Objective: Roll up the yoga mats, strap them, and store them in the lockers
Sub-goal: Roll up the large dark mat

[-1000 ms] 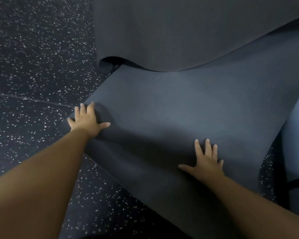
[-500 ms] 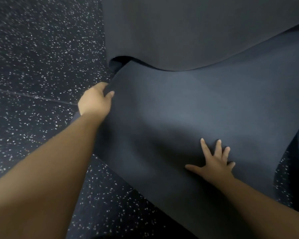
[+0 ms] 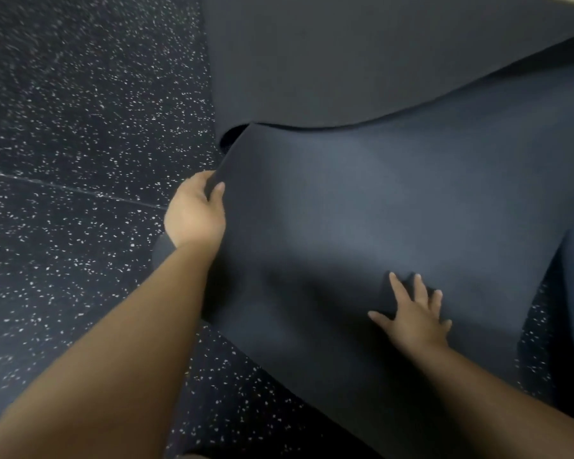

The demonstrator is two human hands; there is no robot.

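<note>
While the mat is draped and folded rather than rolled, the job looks to be at its start: no tight roll, strap or locker shows, so rolling, strapping and storing all appear left to do. Nearest, the right hand lies flat on the mat's lower part, fingers spread and straight, pressing it down toward the floor. Further out and to the left, the left hand grips the mat's left edge, thumb on top and fingers curled under it, lifting that edge just off the floor. Beyond both hands the mat runs up and away, a second darker fold overlapping it at the far side. A paler shape at the right edge is too cropped to tell.
</note>
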